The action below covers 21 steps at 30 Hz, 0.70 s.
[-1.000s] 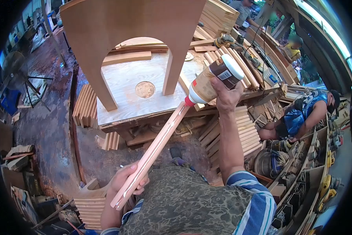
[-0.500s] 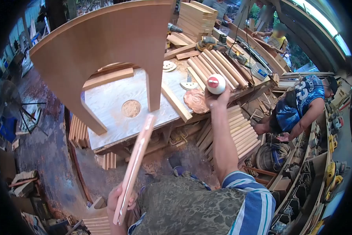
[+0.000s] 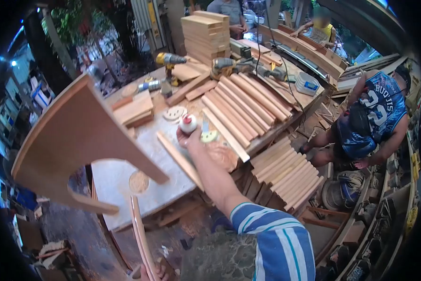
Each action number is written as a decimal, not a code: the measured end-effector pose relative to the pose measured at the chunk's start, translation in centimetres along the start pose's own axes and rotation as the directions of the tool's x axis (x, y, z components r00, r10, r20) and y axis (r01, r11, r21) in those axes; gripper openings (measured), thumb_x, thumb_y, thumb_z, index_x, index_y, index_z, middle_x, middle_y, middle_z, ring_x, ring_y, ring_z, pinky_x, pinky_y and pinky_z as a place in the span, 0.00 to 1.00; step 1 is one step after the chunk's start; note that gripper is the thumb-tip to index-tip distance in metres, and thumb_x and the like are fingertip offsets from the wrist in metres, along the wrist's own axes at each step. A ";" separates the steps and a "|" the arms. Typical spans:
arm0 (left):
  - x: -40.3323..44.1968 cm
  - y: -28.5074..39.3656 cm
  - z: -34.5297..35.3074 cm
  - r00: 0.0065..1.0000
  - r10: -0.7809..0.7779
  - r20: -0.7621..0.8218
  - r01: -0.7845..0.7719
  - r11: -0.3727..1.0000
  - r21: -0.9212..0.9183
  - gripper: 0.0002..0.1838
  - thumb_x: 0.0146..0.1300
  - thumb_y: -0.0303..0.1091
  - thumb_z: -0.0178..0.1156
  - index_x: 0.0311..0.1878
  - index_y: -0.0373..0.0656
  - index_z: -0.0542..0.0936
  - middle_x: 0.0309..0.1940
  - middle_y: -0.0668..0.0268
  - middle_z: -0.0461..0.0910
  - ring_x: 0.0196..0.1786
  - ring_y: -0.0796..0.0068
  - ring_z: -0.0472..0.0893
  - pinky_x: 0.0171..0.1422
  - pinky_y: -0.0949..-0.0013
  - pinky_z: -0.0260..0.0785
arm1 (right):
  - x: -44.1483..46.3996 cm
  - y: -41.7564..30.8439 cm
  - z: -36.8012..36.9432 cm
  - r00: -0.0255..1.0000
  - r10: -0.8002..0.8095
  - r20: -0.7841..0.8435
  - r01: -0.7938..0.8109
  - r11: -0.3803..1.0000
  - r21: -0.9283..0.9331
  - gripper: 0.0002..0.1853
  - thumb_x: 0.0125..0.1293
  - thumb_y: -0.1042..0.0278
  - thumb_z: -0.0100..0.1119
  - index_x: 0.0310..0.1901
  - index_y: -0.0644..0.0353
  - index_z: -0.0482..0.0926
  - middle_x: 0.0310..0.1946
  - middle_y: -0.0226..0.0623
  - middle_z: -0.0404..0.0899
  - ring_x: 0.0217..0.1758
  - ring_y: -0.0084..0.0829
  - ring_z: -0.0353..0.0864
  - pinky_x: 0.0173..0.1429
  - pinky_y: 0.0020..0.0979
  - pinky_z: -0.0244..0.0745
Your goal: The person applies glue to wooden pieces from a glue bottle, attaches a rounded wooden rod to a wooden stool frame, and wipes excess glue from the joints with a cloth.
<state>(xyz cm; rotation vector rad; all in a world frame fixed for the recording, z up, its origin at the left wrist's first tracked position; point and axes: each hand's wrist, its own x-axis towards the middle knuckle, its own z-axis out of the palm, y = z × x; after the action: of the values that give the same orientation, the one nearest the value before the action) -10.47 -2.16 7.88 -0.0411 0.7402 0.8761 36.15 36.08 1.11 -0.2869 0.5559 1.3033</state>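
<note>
My right hand (image 3: pixel 190 139) is closed around a white glue bottle (image 3: pixel 188 123) with a red cap, held over the workbench. Low in the head view, my left hand (image 3: pixel 158 271) grips a wooden strip (image 3: pixel 139 229), which stands tilted and carries a shiny line of glue along its length. To the left of the strip is a large curved wooden panel (image 3: pixel 74 140) with an arched cutout, standing on the pale board (image 3: pixel 112 175). A loose wooden batten (image 3: pixel 177 157) lies on the board beneath my right forearm.
Several rounded wooden rods (image 3: pixel 248 105) lie across the bench, and more rods (image 3: pixel 288 173) are stacked below it. Behind them are a yellow drill (image 3: pixel 170 61), a sander (image 3: pixel 221 66) and stacked boards (image 3: pixel 206 37). A person in a blue jersey (image 3: pixel 379 107) bends at the right; others stand behind.
My right hand has moved left with the glue bottle, nearer the sanding discs. My left hand and the strip are lower in view. The view has turned, shifting the curved panel left and down.
</note>
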 end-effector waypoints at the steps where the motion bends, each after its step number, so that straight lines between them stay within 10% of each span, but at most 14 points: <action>1: 0.5 -0.7 0.4 1.000 -0.002 -0.002 0.002 1.000 -0.009 0.31 0.70 0.65 0.50 0.42 0.40 0.70 0.27 0.63 0.67 0.22 0.65 0.68 0.18 0.63 0.62 | 1.3 0.0 -0.2 1.000 -0.019 0.009 0.019 1.000 -0.009 0.33 0.69 0.35 0.42 0.45 0.63 0.80 0.32 0.44 0.82 0.28 0.39 0.84 0.31 0.36 0.86; 14: 6.5 -4.6 5.6 0.998 -0.067 0.006 0.067 0.997 0.023 0.30 0.71 0.65 0.50 0.42 0.40 0.70 0.28 0.62 0.68 0.23 0.65 0.68 0.18 0.63 0.62 | 2.4 -2.7 -0.7 0.997 0.030 -0.069 -0.034 0.998 -0.051 0.37 0.73 0.37 0.44 0.63 0.69 0.67 0.47 0.57 0.80 0.46 0.48 0.86 0.53 0.51 0.84; 17: 7.4 -4.3 5.7 0.997 -0.077 0.032 0.076 0.996 0.039 0.30 0.71 0.65 0.50 0.42 0.41 0.70 0.28 0.62 0.68 0.23 0.65 0.68 0.18 0.63 0.62 | -1.2 -5.3 -2.2 0.996 0.087 -0.003 -0.082 0.932 -0.352 0.36 0.73 0.41 0.49 0.65 0.70 0.66 0.50 0.61 0.80 0.51 0.53 0.85 0.55 0.54 0.83; 20: 8.3 -4.0 5.7 0.994 -0.092 0.056 0.090 0.995 0.047 0.30 0.71 0.65 0.50 0.41 0.41 0.70 0.28 0.61 0.68 0.23 0.65 0.68 0.18 0.63 0.62 | -7.6 -9.1 -2.4 0.994 -0.042 0.099 0.102 0.670 -0.736 0.32 0.70 0.47 0.56 0.63 0.69 0.69 0.51 0.62 0.80 0.54 0.54 0.83 0.58 0.51 0.81; 21: 8.5 -4.0 5.7 0.994 -0.094 0.060 0.091 0.995 0.050 0.30 0.71 0.65 0.50 0.41 0.41 0.70 0.28 0.61 0.68 0.23 0.65 0.68 0.18 0.63 0.62 | -9.7 -10.3 -2.3 0.942 -0.234 0.240 0.304 0.292 -0.907 0.29 0.68 0.52 0.58 0.60 0.69 0.72 0.51 0.62 0.81 0.55 0.55 0.83 0.58 0.49 0.81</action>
<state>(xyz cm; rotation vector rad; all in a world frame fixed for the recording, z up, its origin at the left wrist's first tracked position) -0.94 2.85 6.02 -0.0062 0.6953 0.7677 43.98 24.25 3.31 -1.2753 -0.4139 1.1486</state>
